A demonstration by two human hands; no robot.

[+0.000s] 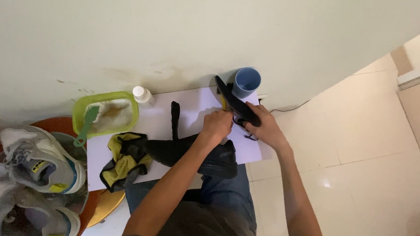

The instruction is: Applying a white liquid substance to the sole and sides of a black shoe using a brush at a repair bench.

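Left hand: the left hand (217,123) is curled into a loose fist, fingers drawn together at the near end of the black insole (238,105); whether they pinch the insole itself or the black lace (249,135) beside it cannot be told.
Right hand: the right hand (265,125) is wrapped around the insole from the right side, fingers closed over its lower part.
Black insole: long, dark and narrow, held tilted above the white board (169,125), its far tip pointing toward the wall just beside the blue cup (247,82).
Black lace: a thin dark loop hanging below the right hand, over the board's right edge.
Black shoe: the black shoe (192,154) lies on its side on the board's near edge, under the left forearm, its tongue strip standing up toward the wall.
Blue cup: upright at the far right corner of the board, close to the wall.
White bottle: a small white bottle (143,96) stands at the board's far edge, just beside the green tub (79,110).
Green tub: lime-green, holding pale cloudy liquid, a green brush handle (86,125) leaning over its near rim.
Cloth: a yellow and black cloth (124,160) is crumpled at the shoe's left, touching it.
Grey sneakers: a pair of grey sneakers (39,162) with yellow accents sits well left, on a round reddish-brown stool (64,123).
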